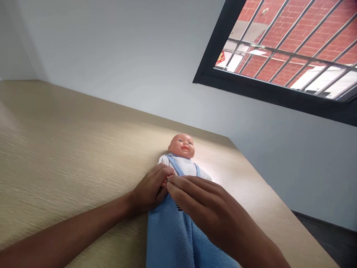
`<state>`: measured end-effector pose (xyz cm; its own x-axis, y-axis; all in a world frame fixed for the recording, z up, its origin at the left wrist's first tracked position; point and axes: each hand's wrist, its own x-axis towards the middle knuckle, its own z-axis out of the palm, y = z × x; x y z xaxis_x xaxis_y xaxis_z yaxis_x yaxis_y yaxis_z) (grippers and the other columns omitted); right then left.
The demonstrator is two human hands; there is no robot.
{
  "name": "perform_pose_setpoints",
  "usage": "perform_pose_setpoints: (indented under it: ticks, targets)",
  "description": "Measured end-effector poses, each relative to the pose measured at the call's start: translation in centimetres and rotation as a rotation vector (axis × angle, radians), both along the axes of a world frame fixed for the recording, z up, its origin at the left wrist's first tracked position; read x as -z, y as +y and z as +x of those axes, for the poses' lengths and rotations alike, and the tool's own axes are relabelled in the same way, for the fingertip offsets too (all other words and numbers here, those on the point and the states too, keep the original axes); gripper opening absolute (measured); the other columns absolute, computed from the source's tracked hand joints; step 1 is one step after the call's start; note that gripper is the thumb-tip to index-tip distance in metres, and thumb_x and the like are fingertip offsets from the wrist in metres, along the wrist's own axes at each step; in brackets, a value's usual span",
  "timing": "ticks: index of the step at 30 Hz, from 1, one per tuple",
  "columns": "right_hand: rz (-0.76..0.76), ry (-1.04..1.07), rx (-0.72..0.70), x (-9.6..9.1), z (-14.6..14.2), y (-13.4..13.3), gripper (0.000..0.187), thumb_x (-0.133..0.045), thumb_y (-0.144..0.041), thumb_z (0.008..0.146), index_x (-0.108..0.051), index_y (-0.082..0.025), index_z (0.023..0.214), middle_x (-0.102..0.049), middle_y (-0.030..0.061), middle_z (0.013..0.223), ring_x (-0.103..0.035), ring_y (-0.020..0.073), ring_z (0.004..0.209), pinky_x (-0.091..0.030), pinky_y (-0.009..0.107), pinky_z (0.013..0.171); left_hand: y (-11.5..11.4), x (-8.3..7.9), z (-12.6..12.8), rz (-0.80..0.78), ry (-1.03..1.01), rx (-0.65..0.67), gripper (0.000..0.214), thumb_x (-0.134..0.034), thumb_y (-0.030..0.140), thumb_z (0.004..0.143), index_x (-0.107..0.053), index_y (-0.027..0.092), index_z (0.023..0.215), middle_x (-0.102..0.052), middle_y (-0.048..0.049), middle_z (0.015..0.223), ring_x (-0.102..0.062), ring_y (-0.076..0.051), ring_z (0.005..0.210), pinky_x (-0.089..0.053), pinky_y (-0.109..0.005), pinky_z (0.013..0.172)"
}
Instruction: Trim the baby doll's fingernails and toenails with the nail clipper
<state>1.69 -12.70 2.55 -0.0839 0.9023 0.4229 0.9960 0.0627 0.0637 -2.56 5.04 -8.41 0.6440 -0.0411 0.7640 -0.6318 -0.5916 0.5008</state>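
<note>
A baby doll point(182, 146) lies on its back on the table, in a white top and fuzzy blue overalls point(170, 234) with straps. My left hand point(153, 186) is closed around the doll's small hand point(165, 181) at the front of its body. From the right, my right hand point(205, 201) reaches over the doll, fingers pinched together at that small hand. A tiny dark, shiny bit shows at the fingertips; I cannot tell what it is. Below the right fingers a patch of dark stripes point(179, 207) shows on the overalls, partly covered.
The light wooden table point(69, 149) runs back to a pale wall point(119, 48). Its right edge slants down toward the lower right, with dark floor point(329, 232) beyond. A dark-framed window point(279, 41) with metal bars is at the upper right.
</note>
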Motion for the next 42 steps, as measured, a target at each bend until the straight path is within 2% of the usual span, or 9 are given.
perform_pose_setpoints:
  ticks: [5, 8, 10, 15, 21, 24, 30, 36, 42]
  targets:
    - [0.024, 0.019, 0.041, 0.5, -0.4, 0.3, 0.035, -0.036, -0.003, 0.095, -0.063, -0.019, 0.113, -0.074, 0.011, 0.104, -0.072, 0.0248, 0.084, -0.06, 0.036, 0.066, 0.0, 0.0, 0.0, -0.006, 0.007, -0.017, 0.014, -0.041, 0.022, 0.097, -0.053, 0.016, 0.101, -0.062, -0.0071, 0.094, -0.057, -0.02, 0.086, -0.048, -0.033, 0.08]
    - [0.028, 0.341, 0.115, 0.6, 0.9, 0.0, 0.017, -0.056, -0.015, 0.095, -0.062, -0.023, 0.109, -0.072, 0.006, 0.102, -0.071, 0.0213, 0.086, -0.059, 0.032, 0.071, 0.1, -0.2, -0.1, 0.014, 0.016, -0.02, 0.016, -0.039, 0.024, 0.099, -0.053, 0.016, 0.103, -0.062, -0.0076, 0.095, -0.057, -0.02, 0.088, -0.048, -0.033, 0.08]
    - [0.069, 0.643, 0.194, 0.5, 2.1, -0.2, 0.018, -0.067, -0.028, 0.091, -0.06, -0.024, 0.107, -0.071, 0.0028, 0.094, -0.071, 0.0185, 0.082, -0.059, 0.029, 0.07, 0.1, -0.4, -0.2, 0.026, 0.02, -0.029, 0.017, -0.04, 0.025, 0.101, -0.053, 0.016, 0.106, -0.062, -0.0081, 0.097, -0.056, -0.02, 0.089, -0.048, -0.033, 0.081]
    - [-0.099, 1.12, 0.294, 0.0, 4.4, -0.8, 0.027, -0.05, -0.048, 0.099, -0.052, -0.022, 0.108, -0.056, -0.0062, 0.055, -0.056, 0.0116, 0.046, -0.046, 0.023, 0.042, 0.1, -0.4, -0.2, 0.043, 0.024, -0.038, 0.015, -0.041, 0.025, 0.101, -0.053, 0.016, 0.106, -0.062, -0.0076, 0.097, -0.057, -0.02, 0.089, -0.047, -0.032, 0.082]
    - [-0.135, 1.236, 0.234, -0.5, 4.4, -1.1, 0.024, -0.071, -0.037, 0.088, -0.057, -0.021, 0.1, -0.065, 0.0018, 0.088, -0.067, 0.0148, 0.077, -0.057, 0.025, 0.063, 0.2, -0.1, -0.1, 0.047, 0.018, -0.027, 0.014, -0.042, 0.023, 0.101, -0.052, 0.016, 0.107, -0.062, -0.0077, 0.1, -0.056, -0.02, 0.091, -0.047, -0.032, 0.084]
    - [-0.207, 1.323, 0.284, -0.8, 4.1, -1.1, 0.029, -0.077, -0.033, 0.084, -0.058, -0.021, 0.101, -0.067, 0.0023, 0.09, -0.068, 0.0139, 0.077, -0.054, 0.021, 0.059, 0.2, -0.1, -0.1, 0.046, 0.016, -0.021, 0.013, -0.042, 0.021, 0.101, -0.052, 0.017, 0.108, -0.062, -0.0077, 0.1, -0.056, -0.02, 0.091, -0.047, -0.032, 0.083]
    - [-0.273, 1.574, 0.143, -0.8, 4.0, -1.0, 0.033, -0.08, -0.029, 0.081, -0.061, -0.018, 0.105, -0.073, 0.0061, 0.099, -0.072, 0.0189, 0.094, -0.059, 0.031, 0.084, 0.3, -0.3, -0.1, 0.047, 0.001, -0.012, 0.011, -0.042, 0.021, 0.101, -0.051, 0.018, 0.108, -0.063, -0.0075, 0.099, -0.056, -0.02, 0.09, -0.047, -0.033, 0.083]
    - [-0.181, 1.53, 0.126, -0.6, 4.1, -1.1, 0.034, -0.078, -0.026, 0.083, -0.057, -0.02, 0.109, -0.074, 0.0072, 0.105, -0.073, 0.0211, 0.1, -0.061, 0.032, 0.087, 0.3, -0.2, 0.0, 0.05, -0.005, -0.004, 0.013, -0.041, 0.02, 0.099, -0.05, 0.018, 0.108, -0.062, -0.0077, 0.098, -0.056, -0.02, 0.089, -0.047, -0.033, 0.081]
    - [0.084, 0.915, 0.071, 0.7, 2.9, -1.1, 0.035, -0.069, -0.013, 0.082, -0.052, -0.023, 0.111, -0.073, 0.0032, 0.102, -0.075, 0.0183, 0.091, -0.063, 0.032, 0.082, 0.4, -0.4, 0.0, 0.044, -0.009, 0.003, 0.011, -0.042, 0.021, 0.099, -0.049, 0.018, 0.107, -0.061, -0.0077, 0.098, -0.056, -0.021, 0.09, -0.046, -0.034, 0.082]
